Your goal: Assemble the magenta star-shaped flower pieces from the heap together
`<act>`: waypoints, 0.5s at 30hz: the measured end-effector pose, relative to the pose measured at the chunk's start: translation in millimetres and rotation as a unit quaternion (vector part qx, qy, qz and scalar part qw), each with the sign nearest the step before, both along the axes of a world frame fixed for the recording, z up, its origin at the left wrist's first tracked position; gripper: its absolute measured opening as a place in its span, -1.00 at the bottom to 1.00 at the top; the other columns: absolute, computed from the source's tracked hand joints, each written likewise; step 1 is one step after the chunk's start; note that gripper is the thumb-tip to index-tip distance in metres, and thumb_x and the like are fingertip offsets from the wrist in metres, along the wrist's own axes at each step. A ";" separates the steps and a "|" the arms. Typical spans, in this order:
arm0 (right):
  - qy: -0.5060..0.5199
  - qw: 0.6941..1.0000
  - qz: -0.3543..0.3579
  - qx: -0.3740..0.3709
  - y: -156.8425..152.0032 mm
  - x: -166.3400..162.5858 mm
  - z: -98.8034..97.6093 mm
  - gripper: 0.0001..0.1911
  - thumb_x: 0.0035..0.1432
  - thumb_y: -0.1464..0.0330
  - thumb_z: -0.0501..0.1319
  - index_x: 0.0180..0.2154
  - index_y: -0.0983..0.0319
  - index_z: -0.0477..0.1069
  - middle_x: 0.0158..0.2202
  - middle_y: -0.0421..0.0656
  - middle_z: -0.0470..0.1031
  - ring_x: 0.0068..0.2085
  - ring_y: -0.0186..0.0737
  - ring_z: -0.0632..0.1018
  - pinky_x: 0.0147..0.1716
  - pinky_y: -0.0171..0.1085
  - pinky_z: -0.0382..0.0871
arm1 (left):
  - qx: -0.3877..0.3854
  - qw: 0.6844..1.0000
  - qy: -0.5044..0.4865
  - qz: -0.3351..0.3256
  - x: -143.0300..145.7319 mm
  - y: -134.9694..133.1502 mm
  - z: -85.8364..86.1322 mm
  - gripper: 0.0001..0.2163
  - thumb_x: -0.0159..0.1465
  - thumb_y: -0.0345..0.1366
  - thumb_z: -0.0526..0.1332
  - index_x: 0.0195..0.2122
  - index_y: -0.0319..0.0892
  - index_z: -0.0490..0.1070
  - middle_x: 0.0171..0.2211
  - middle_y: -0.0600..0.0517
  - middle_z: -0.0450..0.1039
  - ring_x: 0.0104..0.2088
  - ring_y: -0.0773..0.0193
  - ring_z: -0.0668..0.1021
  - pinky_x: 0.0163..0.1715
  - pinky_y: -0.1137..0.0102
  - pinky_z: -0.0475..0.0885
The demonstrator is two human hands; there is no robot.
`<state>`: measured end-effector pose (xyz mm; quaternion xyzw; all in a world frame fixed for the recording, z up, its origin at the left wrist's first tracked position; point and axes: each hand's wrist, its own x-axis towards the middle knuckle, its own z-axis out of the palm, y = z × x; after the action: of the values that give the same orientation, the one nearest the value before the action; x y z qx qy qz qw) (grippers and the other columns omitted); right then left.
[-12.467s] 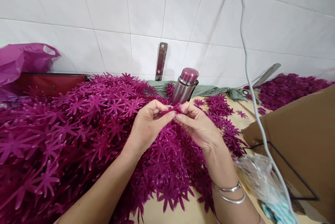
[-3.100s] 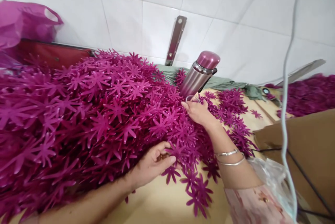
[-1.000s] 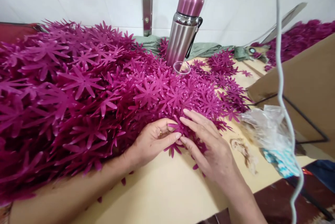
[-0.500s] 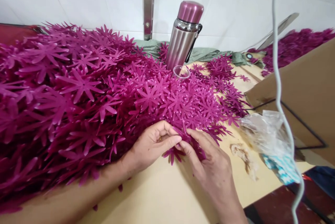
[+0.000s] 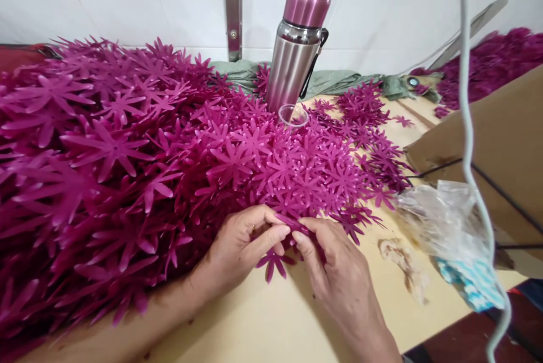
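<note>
A big heap of magenta plastic flower pieces [image 5: 127, 148] covers the left and middle of the tan table [image 5: 263, 323]. At the heap's near edge my left hand [image 5: 241, 247] and my right hand [image 5: 339, 281] meet, both pinched on one magenta flower piece [image 5: 292, 223] between their fingertips. Another flower piece [image 5: 274, 261] lies just under my left fingers. A small clear plastic ring [image 5: 292, 115] rests on the heap in front of a steel bottle.
A steel bottle with a pink cap [image 5: 297, 49] stands at the back by the tiled wall. A cardboard box [image 5: 487, 154] is at the right, with a clear plastic bag [image 5: 445, 227] beside it. A pale cable [image 5: 470, 142] hangs down. More flowers [image 5: 492, 63] lie far right.
Both hands have drawn slightly toward me at the heap's edge, and my right fingers have closed from flat onto the flower piece. The view has tilted down a little.
</note>
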<state>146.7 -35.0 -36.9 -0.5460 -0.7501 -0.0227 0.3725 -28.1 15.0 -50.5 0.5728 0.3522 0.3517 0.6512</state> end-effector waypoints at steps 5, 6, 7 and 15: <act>-0.009 1.000 0.002 0.000 2.3 0.4 -1.0 -0.81 0.49 0.37 0.08 -0.24 0.18 0.38 -0.44 -0.24 0.49 -0.41 -0.26 0.52 -0.33 -0.26 0.36 | -0.002 1.000 0.001 -0.001 0.8 -1.0 4.5 -0.80 0.40 -0.17 0.26 -0.22 -0.22 0.45 -0.45 0.08 0.52 -0.52 0.37 0.60 -0.54 0.52 0.51; -0.013 1.000 0.003 0.006 2.5 0.7 -1.4 -0.80 0.49 0.36 0.08 -0.25 0.18 0.38 -0.45 -0.24 0.47 -0.42 -0.25 0.50 -0.33 -0.26 0.35 | -0.012 1.000 -0.010 -0.004 1.1 -1.1 5.4 -0.81 0.40 -0.17 0.27 -0.21 -0.22 0.45 -0.43 0.08 0.52 -0.49 0.36 0.61 -0.52 0.51 0.53; -0.017 1.000 0.003 0.010 2.6 1.0 -1.8 -0.78 0.50 0.35 0.07 -0.26 0.18 0.37 -0.46 -0.24 0.46 -0.43 -0.25 0.48 -0.34 -0.25 0.33 | -0.020 0.999 -0.025 -0.005 1.5 -1.1 6.2 -0.82 0.39 -0.18 0.29 -0.18 -0.21 0.44 -0.40 0.07 0.53 -0.46 0.35 0.62 -0.48 0.50 0.54; 0.015 1.000 0.001 -0.011 -0.2 1.3 -7.7 -0.90 0.42 0.37 0.19 -0.23 0.17 0.42 -0.39 -0.20 0.51 -0.35 -0.20 0.51 -0.27 -0.19 0.37 | -0.015 0.996 -0.084 0.038 3.9 3.5 6.7 -0.76 0.30 -0.29 0.37 -0.04 -0.19 0.45 -0.31 0.06 0.53 -0.35 0.34 0.63 -0.27 0.46 0.55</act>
<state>148.0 -35.1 -44.6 -0.5496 -0.7450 -0.0057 0.3780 -24.1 18.5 -43.9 0.5176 0.3229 0.4176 0.6734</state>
